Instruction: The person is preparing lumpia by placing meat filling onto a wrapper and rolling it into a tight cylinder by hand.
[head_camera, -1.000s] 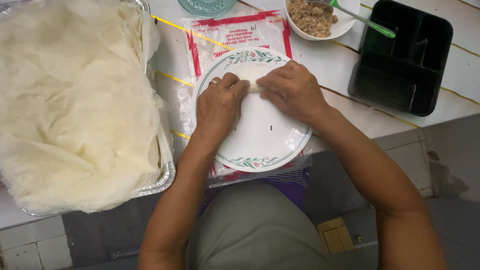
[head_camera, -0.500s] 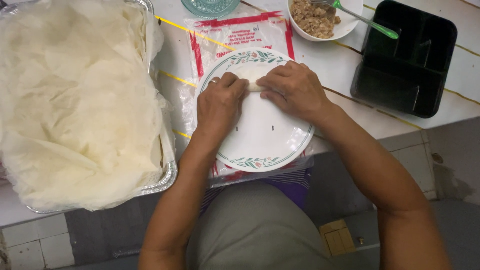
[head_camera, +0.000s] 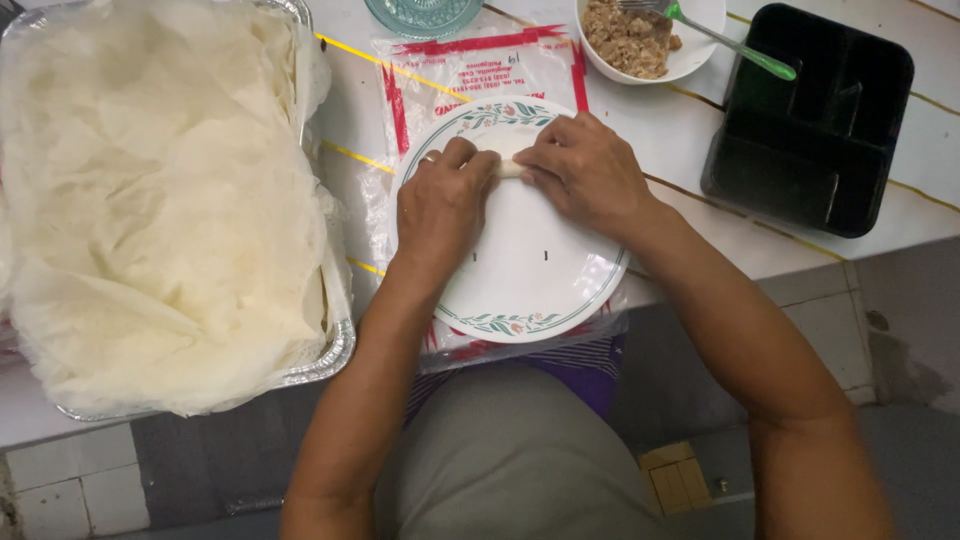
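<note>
Here both hands, left hand (head_camera: 442, 205) and right hand (head_camera: 583, 172), close their grip on a pale roll (head_camera: 510, 167) atop the plate (head_camera: 530, 290), fingers pressing from each end so it stays tight; filling bowl (head_camera: 690, 62) near.

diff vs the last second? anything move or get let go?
Almost nothing. Both hands, left hand and right hand, stay pressed on the pale roll over the floral-rimmed plate; no visible release or new grasp. Foil tray of wrappers, bowl of filling and black tray unmoved.
</note>
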